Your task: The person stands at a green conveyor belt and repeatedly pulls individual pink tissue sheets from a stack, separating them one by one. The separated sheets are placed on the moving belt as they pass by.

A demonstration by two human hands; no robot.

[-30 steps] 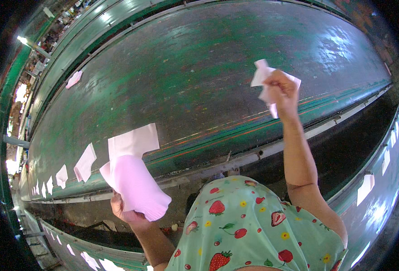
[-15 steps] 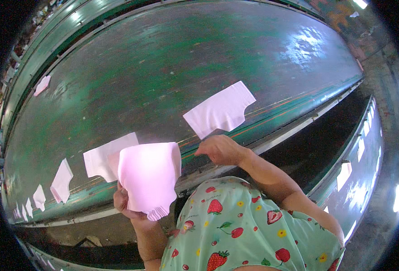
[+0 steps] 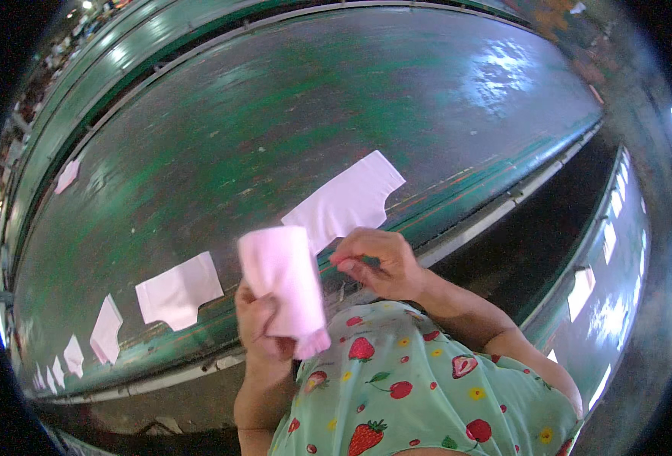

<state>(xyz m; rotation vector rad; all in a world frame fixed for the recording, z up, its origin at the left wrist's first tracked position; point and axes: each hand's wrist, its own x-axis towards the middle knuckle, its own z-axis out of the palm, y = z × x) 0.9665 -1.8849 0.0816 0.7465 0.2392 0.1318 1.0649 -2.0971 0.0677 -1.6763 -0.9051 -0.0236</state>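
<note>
A folded bundle of pale pink cloth [image 3: 279, 262] with a ruffled lower end is gripped by my left hand [image 3: 262, 323], its fingers wrapped round the side. How many layers it holds I cannot tell. My right hand [image 3: 381, 264] is just to the right, above the table's near edge, fingers curled in with thumb and fingertips close together and no cloth showing between them. Beyond it a pale pink cut cloth piece [image 3: 351, 197] lies flat, its left end partly behind the bundle. Another such piece [image 3: 180, 290] with a cut-out lower edge lies to the left.
Several more cloth pieces [image 3: 106, 330] run in a row along the near edge of the long, worn green table [image 3: 222, 144]. One small pink piece [image 3: 67, 176] lies at the far left. Across a dark gap, a second green table [image 3: 583, 334] on the right bears more pieces.
The bundle and my left hand have moved right and the bundle has turned to a narrower side. My right hand has shifted slightly right, apart from the flat piece. The table view has shifted.
</note>
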